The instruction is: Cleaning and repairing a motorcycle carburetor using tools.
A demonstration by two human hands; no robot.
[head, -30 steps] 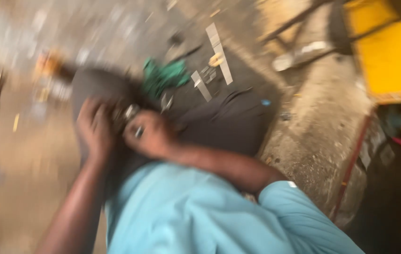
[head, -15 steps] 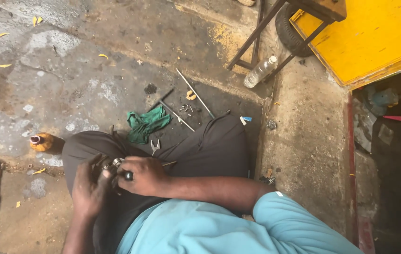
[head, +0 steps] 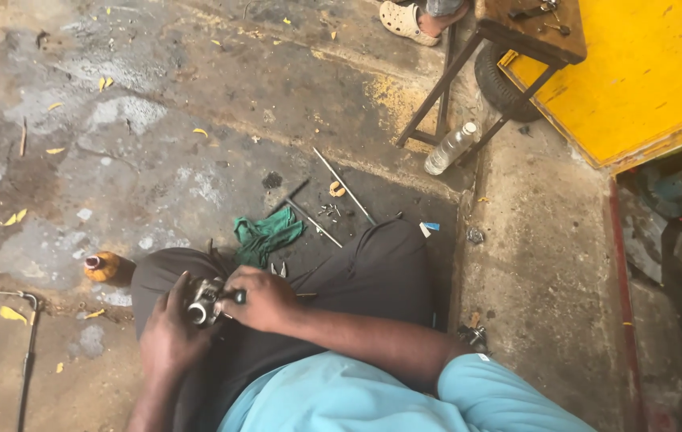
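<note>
I sit on a stained concrete floor with my knees up in dark trousers. My left hand (head: 167, 336) cups a small metal engine part (head: 202, 301) over my left knee. My right hand (head: 265, 299) grips a tool with a black handle (head: 233, 297) that is pressed into that part. A green rag (head: 265, 234) lies on the floor just beyond my knees. Beside the rag lie a T-shaped wrench (head: 309, 214), a long thin metal rod (head: 342, 185) and several small screws (head: 328, 210).
An orange oil bottle (head: 101, 266) stands left of my knee. A bent metal bar (head: 27, 344) lies at the far left. A clear plastic bottle (head: 450, 148) leans by a wooden stool's legs (head: 437, 88). A yellow board (head: 637, 72) and another person's sandalled foot (head: 405, 20) are at the top.
The view has swung up and steadied from a blurred look, so more of the floor and the stool show. Both hands stay on the metal part over my knee.
</note>
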